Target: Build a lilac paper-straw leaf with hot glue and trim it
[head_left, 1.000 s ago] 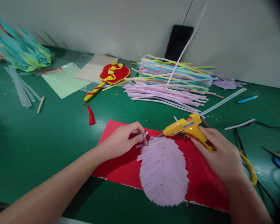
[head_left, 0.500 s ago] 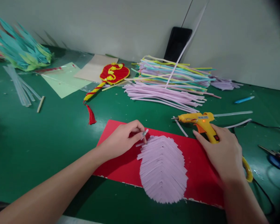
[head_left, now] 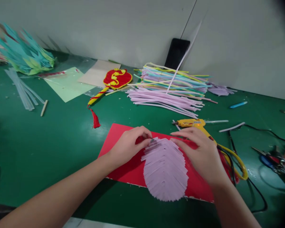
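On a red board (head_left: 125, 171) lies a leaf-shaped piece made of overlapping lilac strips (head_left: 165, 172). At its upper left edge my left hand (head_left: 130, 144) pinches a short lilac strip (head_left: 154, 139) between thumb and fingers, partly hidden by the fingertips. My right hand (head_left: 199, 152) is empty, thumb and fingers apart, by the upper right edge of the leaf shape. Just behind that hand the yellow glue gun (head_left: 191, 123) lies on its side, an orange light showing and a clear glue stick (head_left: 216, 121) in its back; the hand covers part of its handle.
Bundled pipe cleaners (head_left: 166, 98) and a leaning phone (head_left: 177, 52) stand at the back. A red fan ornament (head_left: 120, 78), green paper (head_left: 66, 85) and glue sticks (head_left: 23, 90) lie left. A black cord (head_left: 263, 129), blue pen (head_left: 238, 104) and scissors (head_left: 267, 158) are right.
My right hand has let go of the glue gun and moved left to the leaf shape. My left hand has brought the lilac strip onto its upper left edge. The view has shifted slightly.
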Tool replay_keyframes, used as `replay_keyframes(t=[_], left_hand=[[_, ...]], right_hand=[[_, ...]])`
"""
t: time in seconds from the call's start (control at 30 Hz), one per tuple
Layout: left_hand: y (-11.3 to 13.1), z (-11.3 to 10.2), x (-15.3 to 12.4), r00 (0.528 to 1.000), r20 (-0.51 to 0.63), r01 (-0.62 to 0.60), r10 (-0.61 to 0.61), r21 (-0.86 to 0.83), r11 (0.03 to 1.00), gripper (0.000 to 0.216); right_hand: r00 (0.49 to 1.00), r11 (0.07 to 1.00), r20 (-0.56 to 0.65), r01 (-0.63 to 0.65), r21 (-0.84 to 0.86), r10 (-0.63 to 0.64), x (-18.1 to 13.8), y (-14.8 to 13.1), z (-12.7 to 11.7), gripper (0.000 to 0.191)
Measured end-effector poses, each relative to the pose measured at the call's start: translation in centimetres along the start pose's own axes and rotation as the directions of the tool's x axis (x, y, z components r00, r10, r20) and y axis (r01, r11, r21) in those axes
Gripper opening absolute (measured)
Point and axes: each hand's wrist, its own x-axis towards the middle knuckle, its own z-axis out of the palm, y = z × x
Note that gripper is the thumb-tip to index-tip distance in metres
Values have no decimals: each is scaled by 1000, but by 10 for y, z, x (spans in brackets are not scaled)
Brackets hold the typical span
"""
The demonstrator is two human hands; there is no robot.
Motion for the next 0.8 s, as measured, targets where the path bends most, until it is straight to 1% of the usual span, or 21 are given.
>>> replay_keyframes(t=[0.1,0.23,0.37,0.47,0.6,0.7,0.8], left_hand=[[-2,2,-1,999,-21,-25,25,-22,999,4],[-2,2,-3,999,-30,-36,34,-43,998,4],[2,1,-4,999,-29,-46,45,-49,998,5],[2,0,-3,999,-36,-37,36,-31,999,4],[0,0,-1,998,-64,-8,11,40,999,9],[-3,2,1,999,-39,-6,10,105,994,11],[-6,3,2,1000,3,-28,28,161,987,13]], right_hand=[[995,999,103,-8,36,4,7,-15,6,11],[989,995,144,25,93,-38,13,-21,15,11],[984,987,174,-2,162,-27,16,-22,19,9],[985,976,168,-12,219,-25,18,-18,20,8],[991,967,132,-43,250,10,21,-2,19,7],[990,963,134,-84,256,51,22,8,20,6],[985,951,158,-118,286,75,21,10,22,6]])
